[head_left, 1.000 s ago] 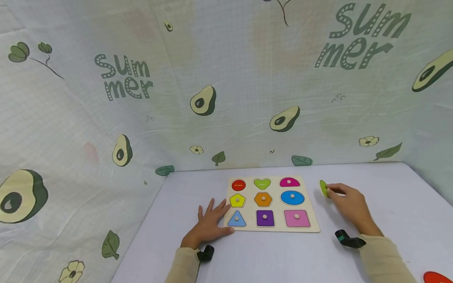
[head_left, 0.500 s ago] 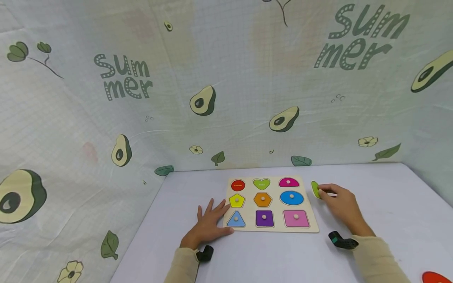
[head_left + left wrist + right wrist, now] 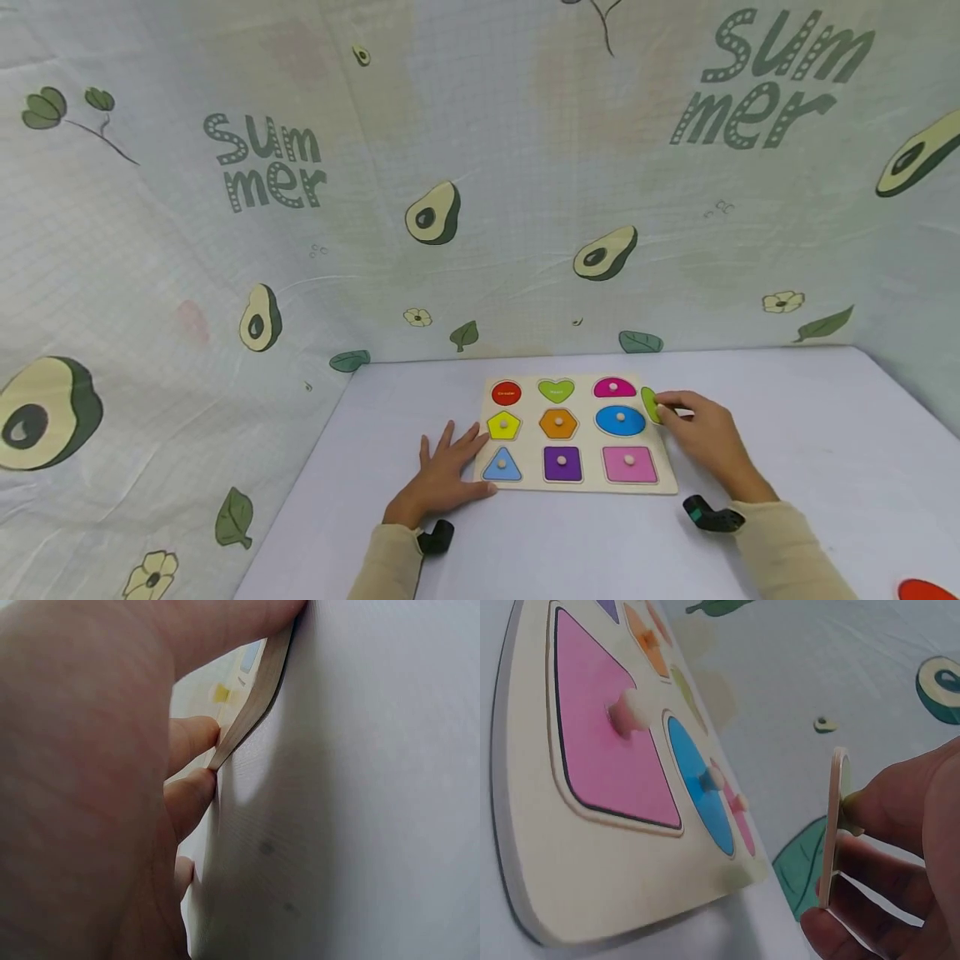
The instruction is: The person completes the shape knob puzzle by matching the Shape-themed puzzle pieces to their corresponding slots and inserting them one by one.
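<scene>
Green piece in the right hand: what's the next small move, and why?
Probably carry the green piece further left over the puzzle board to the green heart recess, then lay it flat. The right hand pinches it by its peg on edge at the board's right side, that recess shows no peg, and the left hand rests flat against the board.

Bright, even and soft throughout the head view; no glare, only faint shadows under the left hand (image 3: 442, 475) and along the puzzle board (image 3: 577, 487) on the table (image 3: 825, 433). Wide-angle bending toward the frame edges, stretching the printed backdrop (image 3: 262, 167) at left and right. Heavily blurred at left of the left-wrist frame, filled by skin; dim grey shading at its lower middle. Sharp board in the right-wrist frame, soft fingers (image 3: 900, 802) at lower right.
</scene>
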`<action>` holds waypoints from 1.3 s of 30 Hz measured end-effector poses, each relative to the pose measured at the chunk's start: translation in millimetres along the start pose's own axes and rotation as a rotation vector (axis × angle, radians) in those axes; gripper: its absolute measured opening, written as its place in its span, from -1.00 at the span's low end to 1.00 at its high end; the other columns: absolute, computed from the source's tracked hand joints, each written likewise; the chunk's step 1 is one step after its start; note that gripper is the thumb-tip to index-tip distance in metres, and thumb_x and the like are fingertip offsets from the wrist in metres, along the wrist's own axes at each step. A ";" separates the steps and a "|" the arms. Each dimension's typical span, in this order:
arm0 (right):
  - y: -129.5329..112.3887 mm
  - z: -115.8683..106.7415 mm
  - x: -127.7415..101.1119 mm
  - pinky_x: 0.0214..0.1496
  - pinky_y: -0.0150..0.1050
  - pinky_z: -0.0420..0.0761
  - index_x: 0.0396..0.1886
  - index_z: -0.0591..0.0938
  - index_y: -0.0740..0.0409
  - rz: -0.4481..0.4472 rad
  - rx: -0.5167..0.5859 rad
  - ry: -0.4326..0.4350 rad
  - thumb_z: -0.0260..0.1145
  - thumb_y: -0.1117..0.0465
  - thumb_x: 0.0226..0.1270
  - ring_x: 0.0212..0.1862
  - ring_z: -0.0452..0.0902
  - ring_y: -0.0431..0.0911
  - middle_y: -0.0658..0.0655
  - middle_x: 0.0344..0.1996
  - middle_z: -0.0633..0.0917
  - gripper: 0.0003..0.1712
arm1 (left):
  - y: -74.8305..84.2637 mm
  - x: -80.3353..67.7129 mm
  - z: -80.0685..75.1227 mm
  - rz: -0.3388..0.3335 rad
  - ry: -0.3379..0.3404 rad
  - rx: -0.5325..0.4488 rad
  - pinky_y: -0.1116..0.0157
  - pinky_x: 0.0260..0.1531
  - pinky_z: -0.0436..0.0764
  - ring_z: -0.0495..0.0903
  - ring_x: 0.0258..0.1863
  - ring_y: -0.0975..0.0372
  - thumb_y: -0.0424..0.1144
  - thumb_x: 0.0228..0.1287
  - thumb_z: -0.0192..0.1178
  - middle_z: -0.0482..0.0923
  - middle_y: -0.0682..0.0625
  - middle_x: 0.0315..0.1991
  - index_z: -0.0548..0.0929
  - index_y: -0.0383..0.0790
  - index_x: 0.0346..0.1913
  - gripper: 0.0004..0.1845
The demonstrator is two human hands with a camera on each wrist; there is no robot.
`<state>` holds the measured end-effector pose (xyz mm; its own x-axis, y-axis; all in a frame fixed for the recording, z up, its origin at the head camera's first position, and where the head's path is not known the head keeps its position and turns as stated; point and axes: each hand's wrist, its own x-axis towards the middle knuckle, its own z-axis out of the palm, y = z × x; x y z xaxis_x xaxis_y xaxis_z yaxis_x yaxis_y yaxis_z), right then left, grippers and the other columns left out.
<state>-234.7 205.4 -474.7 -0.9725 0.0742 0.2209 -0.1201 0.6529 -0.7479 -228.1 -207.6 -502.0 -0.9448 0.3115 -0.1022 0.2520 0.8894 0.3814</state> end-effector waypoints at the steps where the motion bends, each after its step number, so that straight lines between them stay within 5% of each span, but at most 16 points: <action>1: -1.5 1.0 0.5 0.12 0.18 0.58 0.18 0.60 0.30 -0.010 0.003 -0.001 0.21 0.14 0.51 0.14 0.48 0.23 0.35 0.13 0.61 -0.59 | 0.2 0.0 0.0 0.001 -0.001 0.000 -0.35 0.34 -0.47 -0.29 0.58 -0.07 0.41 0.07 0.21 0.06 0.16 0.58 0.28 0.21 0.54 -0.06; 16: -18.2 18.4 23.4 0.14 0.18 0.58 0.19 0.62 0.25 -0.032 0.009 -0.078 0.23 0.11 0.49 0.12 0.51 0.24 0.33 0.16 0.60 -0.59 | 1.6 -2.4 0.5 -0.001 -0.010 -0.029 -0.34 0.33 -0.50 -0.30 0.59 -0.07 0.39 0.08 0.23 0.05 0.16 0.58 0.28 0.21 0.54 -0.07; 31: -33.3 50.2 52.0 0.10 0.13 0.61 0.05 0.69 0.24 -0.123 -0.014 -0.157 0.26 0.20 0.45 -0.06 0.57 0.11 0.26 -0.01 0.70 -0.71 | -1.3 -0.8 3.1 -0.010 -0.003 -0.016 -0.34 0.34 -0.50 -0.31 0.59 -0.06 0.40 0.06 0.23 0.06 0.17 0.58 0.28 0.23 0.54 -0.06; 39: -49.8 67.2 69.1 0.19 0.18 0.54 0.02 0.71 0.26 -0.206 -0.064 -0.201 0.29 0.27 0.44 0.00 0.58 0.14 0.24 -0.02 0.72 -0.75 | -0.1 -0.6 1.7 -0.009 0.001 0.001 -0.33 0.35 -0.48 -0.31 0.59 -0.05 0.41 0.08 0.22 0.05 0.19 0.58 0.27 0.24 0.54 -0.07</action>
<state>-309.4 127.3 -464.3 -0.9497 -0.2115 0.2310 -0.3126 0.6854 -0.6576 -227.2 -207.3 -503.5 -0.9473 0.3029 -0.1044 0.2436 0.8925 0.3796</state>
